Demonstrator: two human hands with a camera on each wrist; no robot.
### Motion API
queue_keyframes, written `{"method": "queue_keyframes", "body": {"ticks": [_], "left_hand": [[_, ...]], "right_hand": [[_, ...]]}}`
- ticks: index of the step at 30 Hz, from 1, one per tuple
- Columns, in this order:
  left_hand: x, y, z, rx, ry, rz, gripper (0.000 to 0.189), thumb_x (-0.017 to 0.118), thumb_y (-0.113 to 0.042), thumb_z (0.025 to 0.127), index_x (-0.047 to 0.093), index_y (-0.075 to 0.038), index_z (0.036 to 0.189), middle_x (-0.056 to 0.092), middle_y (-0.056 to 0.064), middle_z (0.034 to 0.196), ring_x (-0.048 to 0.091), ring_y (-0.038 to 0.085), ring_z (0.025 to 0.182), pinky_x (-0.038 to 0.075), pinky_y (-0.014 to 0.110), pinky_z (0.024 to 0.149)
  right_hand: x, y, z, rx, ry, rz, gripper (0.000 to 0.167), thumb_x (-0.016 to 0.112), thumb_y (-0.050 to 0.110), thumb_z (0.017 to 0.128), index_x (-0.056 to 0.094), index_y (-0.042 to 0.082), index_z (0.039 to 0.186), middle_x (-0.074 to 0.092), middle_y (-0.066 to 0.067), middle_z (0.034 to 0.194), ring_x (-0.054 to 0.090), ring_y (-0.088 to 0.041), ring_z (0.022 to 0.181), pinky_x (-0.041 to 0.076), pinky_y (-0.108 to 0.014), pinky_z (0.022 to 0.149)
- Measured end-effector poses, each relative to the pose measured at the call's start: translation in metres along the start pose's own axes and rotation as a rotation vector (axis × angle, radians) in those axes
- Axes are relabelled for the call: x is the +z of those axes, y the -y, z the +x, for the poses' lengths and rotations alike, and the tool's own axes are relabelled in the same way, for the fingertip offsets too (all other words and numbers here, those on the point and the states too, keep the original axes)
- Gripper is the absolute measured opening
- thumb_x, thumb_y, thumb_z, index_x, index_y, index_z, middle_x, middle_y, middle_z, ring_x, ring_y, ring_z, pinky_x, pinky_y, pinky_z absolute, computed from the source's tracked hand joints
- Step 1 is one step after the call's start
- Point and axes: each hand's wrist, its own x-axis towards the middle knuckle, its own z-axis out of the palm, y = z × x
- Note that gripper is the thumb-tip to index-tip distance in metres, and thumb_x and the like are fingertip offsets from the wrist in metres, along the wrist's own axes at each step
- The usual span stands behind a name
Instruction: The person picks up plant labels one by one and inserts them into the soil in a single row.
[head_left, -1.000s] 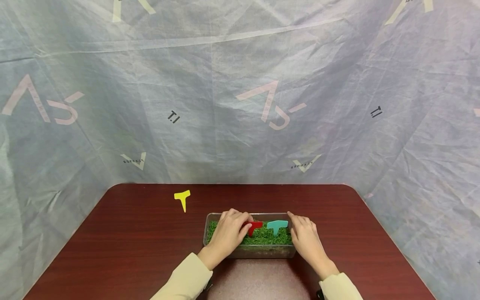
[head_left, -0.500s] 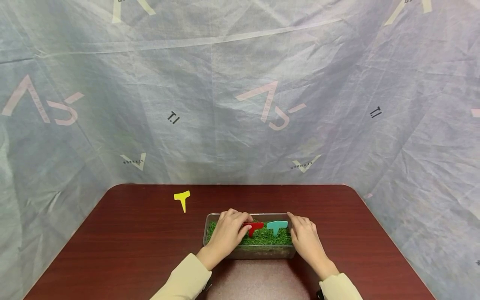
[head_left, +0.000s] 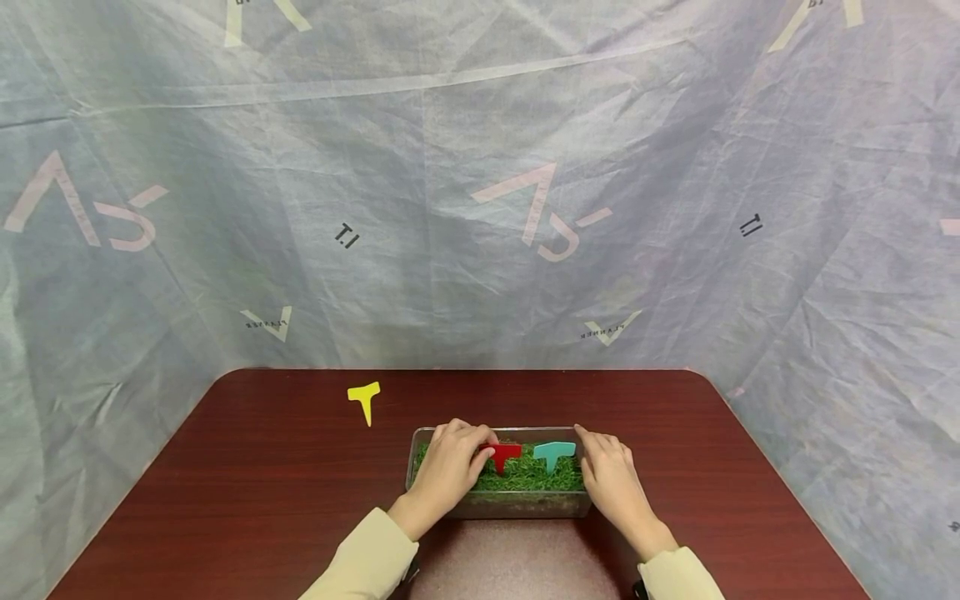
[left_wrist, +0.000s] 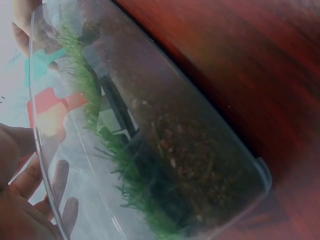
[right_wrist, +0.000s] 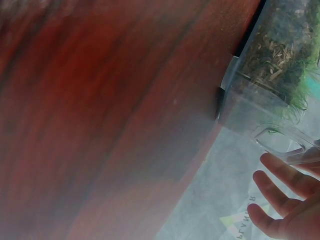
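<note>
Shifting a bit left: the red tag (head_left: 506, 452) in the grass (head_left: 528, 478)

The red tag is now being held a little further left than half a second ago, and the left hand (head_left: 442, 468) is being shifted with it. The gap to the blue-green tag (head_left: 555, 452) is being made a bit wider. The left end of the red tag is being pinched by the left hand, and its stem is pointing down into the grass in the clear box (head_left: 525, 505). How deep the stem is going cannot be told. It seems that its spot is being put right, and it is not being let go of yet.

The right end of the clear box is being touched by the right hand (head_left: 615, 479), its fingers being spread loosely. Whether its thumb is pressing there cannot be told. The hands are being held apart, with both tags between them. The yellow tag (head_left: 365, 399) is lying far left on the table (head_left: 262, 483), untouched.
</note>
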Motion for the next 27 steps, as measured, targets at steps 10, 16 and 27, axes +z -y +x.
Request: {"method": "queue_keyframes", "body": {"ticks": [10, 16, 27], "left_hand": [[-0.0004, 0.0005, -0.0001, -0.001, -0.001, -0.017, 0.01, 0.066, -0.022, 0.083, 0.061, -0.024, 0.092, 0.066, -0.012, 0.086, 0.054, 0.012, 0.091, 0.041, 0.036, 0.083], [0.0012, 0.0009, -0.0024, 0.018, -0.007, 0.007, 0.013, 0.067, -0.023, 0.083, 0.061, -0.024, 0.095, 0.067, -0.012, 0.089, 0.054, 0.011, 0.09, 0.041, 0.035, 0.08], [-0.0015, -0.0005, -0.002, 0.02, -0.006, 0.013, 0.014, 0.066, -0.025, 0.084, 0.061, -0.025, 0.097, 0.066, -0.012, 0.091, 0.054, 0.011, 0.091, 0.041, 0.034, 0.081]], "right_hand": [[0.0002, 0.0002, -0.0003, 0.002, 0.004, 0.002, 0.043, 0.055, 0.004, 0.086, 0.05, 0.003, 0.129, 0.06, -0.016, 0.115, 0.052, -0.033, 0.109, 0.036, -0.056, 0.092], [0.0012, -0.0002, -0.0007, 0.001, 0.0, 0.001, 0.043, 0.055, 0.004, 0.087, 0.05, 0.003, 0.129, 0.06, -0.016, 0.115, 0.052, -0.033, 0.108, 0.036, -0.056, 0.092], [0.0021, -0.0018, -0.0002, -0.005, -0.008, -0.01, 0.043, 0.057, 0.004, 0.086, 0.051, 0.003, 0.128, 0.061, -0.015, 0.114, 0.052, -0.033, 0.108, 0.036, -0.055, 0.091]]}}
